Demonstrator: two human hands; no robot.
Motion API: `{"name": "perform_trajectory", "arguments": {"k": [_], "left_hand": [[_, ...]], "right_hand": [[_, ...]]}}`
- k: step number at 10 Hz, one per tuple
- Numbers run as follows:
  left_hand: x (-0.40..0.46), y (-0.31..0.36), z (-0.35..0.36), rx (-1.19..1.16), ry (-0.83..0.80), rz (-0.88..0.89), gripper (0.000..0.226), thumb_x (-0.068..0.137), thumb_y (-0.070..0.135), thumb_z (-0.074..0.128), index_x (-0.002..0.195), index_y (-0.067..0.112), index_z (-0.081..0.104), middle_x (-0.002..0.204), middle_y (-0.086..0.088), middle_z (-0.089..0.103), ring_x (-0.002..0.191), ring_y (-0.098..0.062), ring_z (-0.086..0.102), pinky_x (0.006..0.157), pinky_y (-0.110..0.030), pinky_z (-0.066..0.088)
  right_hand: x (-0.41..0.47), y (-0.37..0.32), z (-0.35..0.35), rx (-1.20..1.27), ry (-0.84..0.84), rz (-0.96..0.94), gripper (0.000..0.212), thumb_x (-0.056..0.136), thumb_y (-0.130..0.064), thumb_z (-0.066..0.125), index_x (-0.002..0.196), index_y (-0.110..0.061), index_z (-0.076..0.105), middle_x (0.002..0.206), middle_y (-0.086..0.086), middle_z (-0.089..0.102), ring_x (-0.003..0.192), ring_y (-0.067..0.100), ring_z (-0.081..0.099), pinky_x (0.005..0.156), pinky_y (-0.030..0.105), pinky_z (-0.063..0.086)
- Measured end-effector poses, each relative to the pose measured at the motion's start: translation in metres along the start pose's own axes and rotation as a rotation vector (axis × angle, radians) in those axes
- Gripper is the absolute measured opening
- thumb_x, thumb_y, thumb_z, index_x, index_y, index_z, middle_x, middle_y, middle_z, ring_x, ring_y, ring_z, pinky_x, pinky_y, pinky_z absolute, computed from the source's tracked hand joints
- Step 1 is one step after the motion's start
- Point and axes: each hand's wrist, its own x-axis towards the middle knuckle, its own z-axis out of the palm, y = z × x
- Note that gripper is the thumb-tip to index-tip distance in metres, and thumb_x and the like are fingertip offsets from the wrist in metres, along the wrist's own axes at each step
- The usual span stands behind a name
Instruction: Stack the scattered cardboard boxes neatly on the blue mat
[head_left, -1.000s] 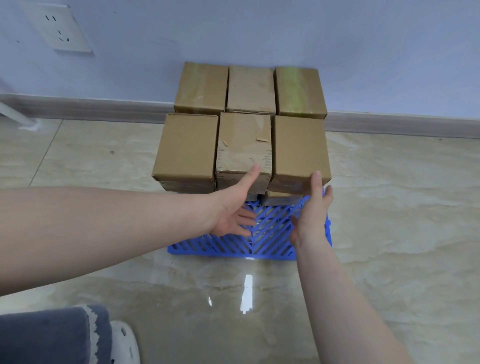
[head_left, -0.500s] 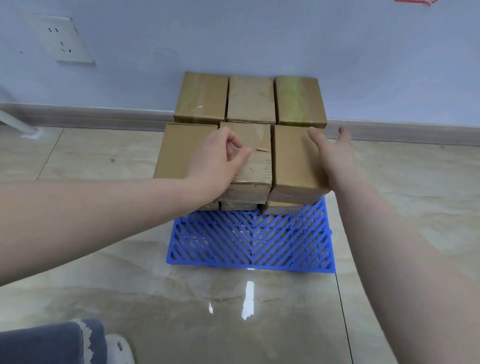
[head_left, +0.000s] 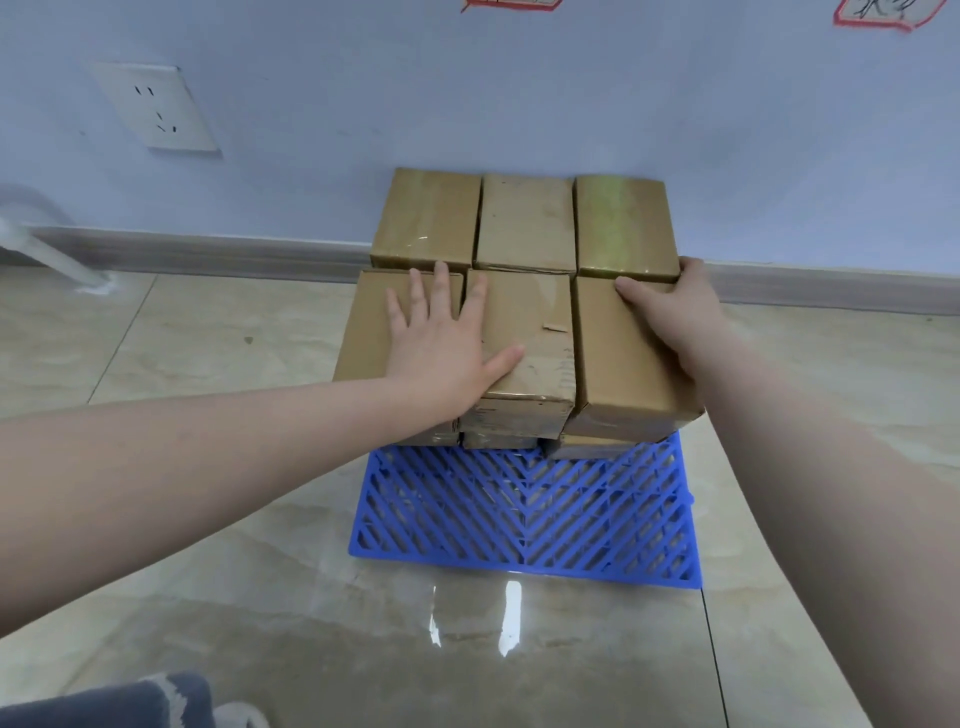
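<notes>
Since 0.5 s ago: left hand (head_left: 441, 343) uncurled, now flat, fingers straight, pressing top of front boxes (head_left: 524, 332). Right hand (head_left: 670, 317) curled round front-right box (head_left: 628, 353), which overhangs blue mat's (head_left: 524, 519) right edge. Risk: uneven push skews the stack or tips that box off.

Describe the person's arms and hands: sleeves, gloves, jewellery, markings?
Both forearms are bare for all of their visible length, with no sleeves in view. The left hand and the right hand wear no gloves. No rings, watch, bracelets or markings show on the wrists or fingers.
</notes>
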Motion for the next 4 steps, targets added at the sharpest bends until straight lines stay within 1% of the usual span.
{"name": "perform_trajectory", "arguments": {"k": [1, 2, 3, 4], "left_hand": [[0.001, -0.001, -0.005, -0.046, -0.007, -0.002, 0.087, 0.086, 0.072, 0.032, 0.154, 0.026, 0.002, 0.161, -0.016, -0.008, 0.147, -0.038, -0.009, 0.117, -0.059, -0.002], [0.000, -0.001, -0.012, -0.127, -0.016, 0.024, 0.085, 0.088, 0.067, 0.038, 0.154, 0.025, 0.006, 0.161, -0.014, -0.007, 0.148, -0.033, -0.008, 0.117, -0.057, -0.002], [-0.003, -0.004, -0.029, -0.172, -0.044, 0.076, 0.083, 0.090, 0.063, 0.041, 0.154, 0.025, 0.005, 0.161, -0.013, -0.009, 0.149, -0.030, -0.008, 0.119, -0.054, -0.001], [-0.014, -0.014, -0.064, -0.242, -0.083, 0.168, 0.078, 0.089, 0.061, 0.043, 0.153, 0.028, 0.012, 0.162, -0.005, -0.004, 0.149, -0.027, 0.002, 0.121, -0.048, 0.006]], "right_hand": [[0.001, -0.004, -0.005, -0.043, -0.031, -0.006, 0.090, 0.080, -0.049, 0.069, 0.149, -0.017, 0.022, 0.143, 0.008, 0.048, 0.126, 0.031, 0.050, 0.106, 0.046, 0.041], [-0.007, -0.017, -0.017, -0.155, -0.052, -0.049, 0.091, 0.087, -0.050, 0.062, 0.154, -0.018, 0.009, 0.151, 0.014, 0.037, 0.134, 0.035, 0.041, 0.108, 0.045, 0.035], [-0.024, -0.040, -0.041, -0.278, -0.073, -0.177, 0.084, 0.089, -0.049, 0.059, 0.154, -0.022, 0.012, 0.154, 0.014, 0.033, 0.138, 0.032, 0.037, 0.108, 0.042, 0.032], [-0.053, -0.057, -0.070, -0.296, -0.096, -0.394, 0.074, 0.086, -0.051, 0.061, 0.149, -0.032, 0.026, 0.150, 0.002, 0.041, 0.136, 0.017, 0.041, 0.108, 0.039, 0.035]]}}
